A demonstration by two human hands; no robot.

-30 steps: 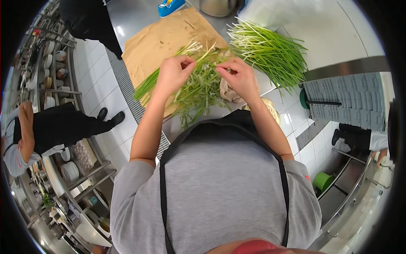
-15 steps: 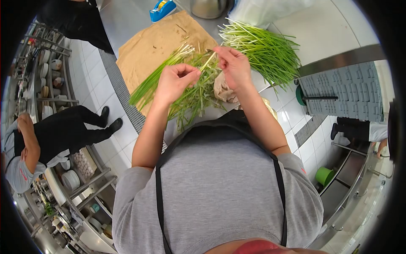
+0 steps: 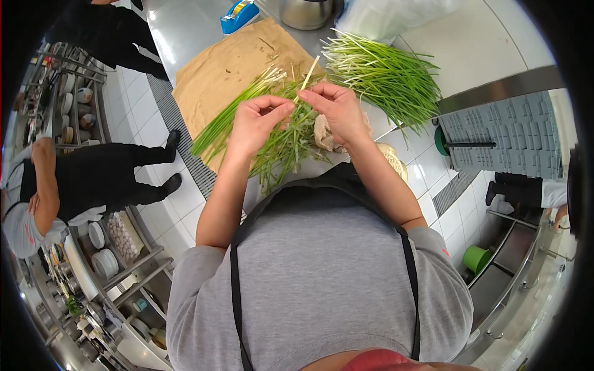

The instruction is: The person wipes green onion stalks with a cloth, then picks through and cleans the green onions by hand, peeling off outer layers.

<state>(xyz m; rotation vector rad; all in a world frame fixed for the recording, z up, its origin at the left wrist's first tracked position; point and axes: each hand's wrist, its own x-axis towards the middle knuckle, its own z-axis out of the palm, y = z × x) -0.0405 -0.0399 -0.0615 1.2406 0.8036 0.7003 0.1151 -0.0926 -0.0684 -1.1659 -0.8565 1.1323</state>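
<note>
Largest, at the top, a grey metal table (image 3: 179, 37). Shines on its left part. Next, at the left of the view, a standing person (image 3: 93, 176) in a black apron, with arms folded, well apart from the table. Then a sheet of brown paper (image 3: 216, 68), spread flat on the table, with small dark bits on it. To the right of the paper, a big bunch of spring onions (image 3: 390, 77), white ends toward the top left, green ends toward the lower right. Nearer to the body, partly below the hands, a loose heap of peelings (image 3: 278, 148), green and limp. Along the left side of this heap, on the paper, a smaller bunch of spring onions (image 3: 232, 114), white ends up.

Now the left hand (image 3: 257, 123), with thumb and first finger together, pinching one pale stalk (image 3: 311, 71) near its lower visible part. Facing it, the right hand (image 3: 339, 114), with fingers bent and fingertips almost closed, just beside the same stalk. Cannot tell if grips it too.

At the top edge, a metal pot (image 3: 306, 13), cut by the view. Below the right hand, partly hidden, a crumpled beige thing (image 3: 325, 133). Beyond the paper, a blue tape holder (image 3: 239, 20). Thinnest, the pinched stalk, above the heap, leaning a little to the right, with the pale end pointing up.
</note>
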